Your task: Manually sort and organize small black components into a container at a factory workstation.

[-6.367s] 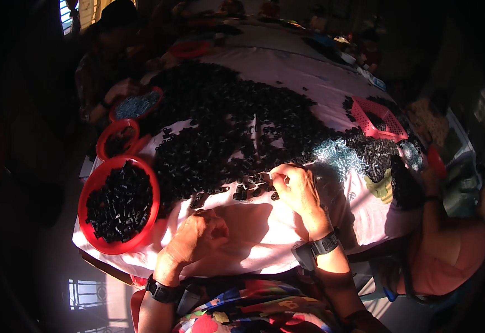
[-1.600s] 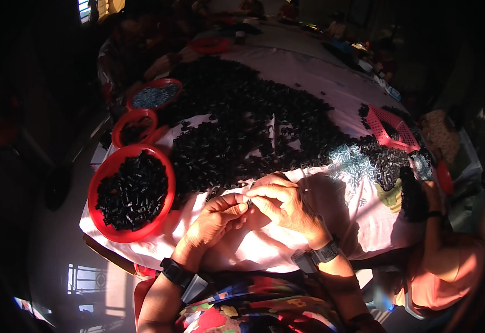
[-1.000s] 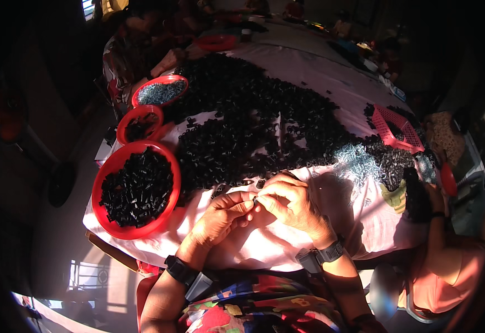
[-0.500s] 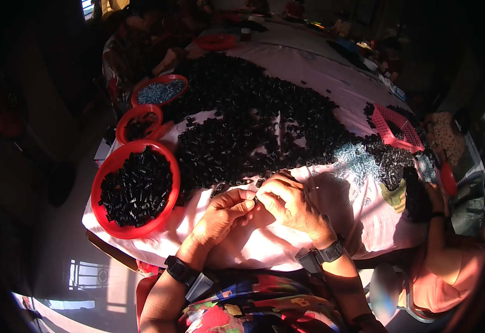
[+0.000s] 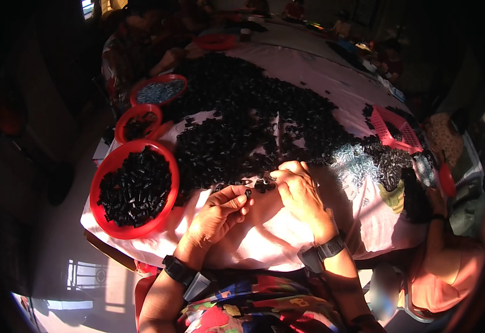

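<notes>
Steadying the small black part (image 5: 248,193) is best done with a light pinch, while loose black pieces (image 5: 263,186) are taken singly from before the dark heap (image 5: 237,94). The hands are held apart: the part is clamped between thumb and forefinger of the left hand (image 5: 216,215), above the pale cloth (image 5: 265,244); the right hand (image 5: 302,195) is extended forward, fingers bent beside the pieces; whether one is gripped cannot be told.

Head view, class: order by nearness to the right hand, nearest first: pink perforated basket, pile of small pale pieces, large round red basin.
1. Pile of small pale pieces: right of the right hand.
2. Pink perforated basket: farther right.
3. Large round red basin: left side.
</notes>
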### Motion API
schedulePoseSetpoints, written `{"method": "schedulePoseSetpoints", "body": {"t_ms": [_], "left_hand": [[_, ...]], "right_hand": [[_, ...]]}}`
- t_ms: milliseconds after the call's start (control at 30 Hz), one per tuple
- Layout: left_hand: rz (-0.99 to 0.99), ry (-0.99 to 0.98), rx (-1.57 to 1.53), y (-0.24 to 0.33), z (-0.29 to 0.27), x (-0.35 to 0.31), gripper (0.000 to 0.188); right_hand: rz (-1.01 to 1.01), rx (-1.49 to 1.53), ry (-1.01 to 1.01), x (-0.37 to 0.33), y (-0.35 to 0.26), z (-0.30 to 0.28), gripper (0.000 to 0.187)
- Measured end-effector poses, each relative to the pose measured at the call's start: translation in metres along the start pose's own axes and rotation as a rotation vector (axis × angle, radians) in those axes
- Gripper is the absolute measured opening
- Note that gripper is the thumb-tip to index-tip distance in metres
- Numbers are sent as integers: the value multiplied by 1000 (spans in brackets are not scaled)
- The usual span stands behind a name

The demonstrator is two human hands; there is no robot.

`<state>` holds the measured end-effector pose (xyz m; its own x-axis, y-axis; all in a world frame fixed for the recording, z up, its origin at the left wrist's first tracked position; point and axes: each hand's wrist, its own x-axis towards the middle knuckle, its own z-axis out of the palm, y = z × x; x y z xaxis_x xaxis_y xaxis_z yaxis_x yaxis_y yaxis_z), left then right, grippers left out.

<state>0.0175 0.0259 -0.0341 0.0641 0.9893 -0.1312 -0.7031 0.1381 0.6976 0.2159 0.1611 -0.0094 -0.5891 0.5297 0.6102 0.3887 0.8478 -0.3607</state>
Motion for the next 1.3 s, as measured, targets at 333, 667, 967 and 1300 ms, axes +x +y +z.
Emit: {"method": "schedulePoseSetpoints", "body": {"t_ms": [333,667,967,1300], "left_hand": [[17,-18,-61,0,-3,0,17],[1,-6,-34,-1,-3,-1,17],[1,-35,-31,-1,1,1,17],[-27,-5,0,-1,4,0,18]], "right_hand": [[34,-11,-16,2,7,5,17],[-23,84,-73,4,3,6,12],[54,-36,-69,1,18,8,17],[3,-26,-29,7,21,19,11]]}}
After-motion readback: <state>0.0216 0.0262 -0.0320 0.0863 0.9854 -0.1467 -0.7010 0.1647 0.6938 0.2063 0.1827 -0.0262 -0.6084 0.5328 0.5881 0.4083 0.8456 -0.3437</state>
